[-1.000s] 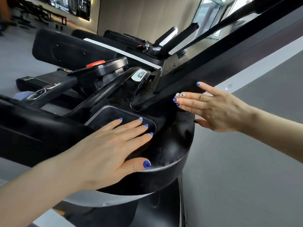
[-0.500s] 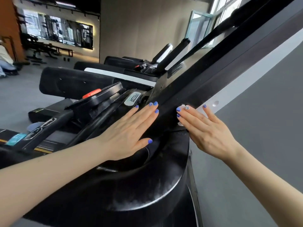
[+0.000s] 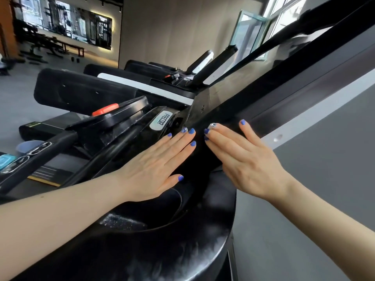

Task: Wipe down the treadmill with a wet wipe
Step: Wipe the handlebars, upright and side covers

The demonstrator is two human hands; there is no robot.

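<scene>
The black treadmill console [image 3: 182, 250] fills the lower middle, with a slanted black display panel [image 3: 263, 94] rising to the upper right. My left hand [image 3: 154, 169] lies flat, fingers straight, on the console just below the panel's base, beside the white brand label [image 3: 160, 122]. My right hand [image 3: 243, 159] presses flat against the panel's lower right side, fingers straight and together. The fingertips of both hands nearly meet. No wipe shows plainly; anything under the palms is hidden.
A red stop button [image 3: 105, 109] and a black handlebar [image 3: 40, 157] sit left of the console. A teal packet [image 3: 6, 160] and a blue cup [image 3: 28, 146] are at the far left. More treadmills [image 3: 85, 92] stand behind. A grey wall [image 3: 324, 179] is on the right.
My left hand has slid up from the console tray to the panel's base. My right hand stays flat on the panel's side, and the view has tilted upward.
</scene>
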